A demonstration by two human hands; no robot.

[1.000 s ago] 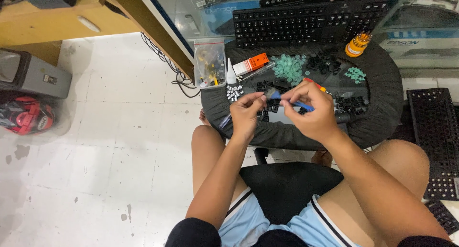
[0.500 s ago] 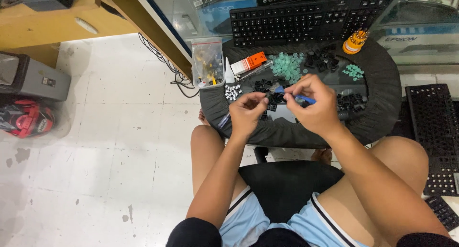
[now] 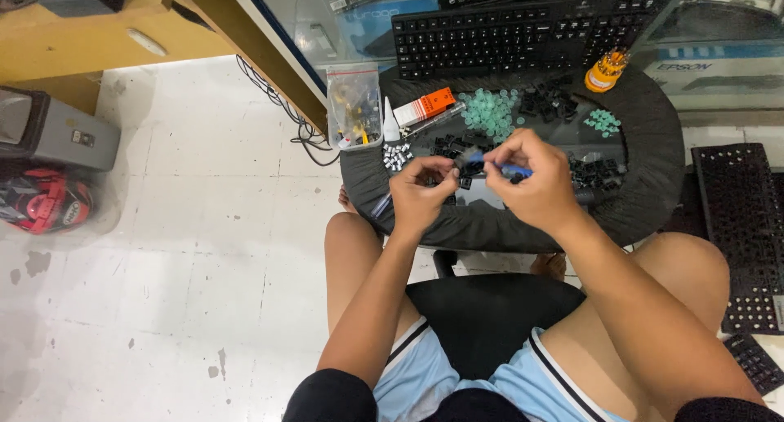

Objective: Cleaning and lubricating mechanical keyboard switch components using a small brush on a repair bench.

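Over the near edge of a round, dark-covered table point(image 3: 653, 201), a seated person works with both hands close together above a scatter of small keyboard parts. The left hand point(image 3: 418, 195) pinches a small dark keycap point(image 3: 464, 170) between thumb and fingertips, its grip closed on the piece. The right hand point(image 3: 535, 185) is closed around a slim blue-handled tool point(image 3: 516, 171), whose long axis lies nearly level, pointing left toward the keycap; the tool's tip and the cap look to meet or nearly meet in the narrow gap between the two hands, though the contact itself is too small to make out. The cap sits just left of the right hand's grip, with the left hand the nearer of the two.

Beyond the hands, toward the far edge of the table, lie a heap of pale green rubber domes point(image 3: 490, 111), a smaller green cluster point(image 3: 604, 121) and loose black keycaps point(image 3: 549, 103). An orange box point(image 3: 425, 106) and a clear bag of parts point(image 3: 354, 105) rest at the far-left edge, with a small white bottle point(image 3: 391, 126) beside them and an orange screwdriver-bit stand point(image 3: 606, 69) at the far-right. A black keyboard point(image 3: 506, 36) lies past the table, and another stripped keyboard point(image 3: 739, 226) lies to the right.
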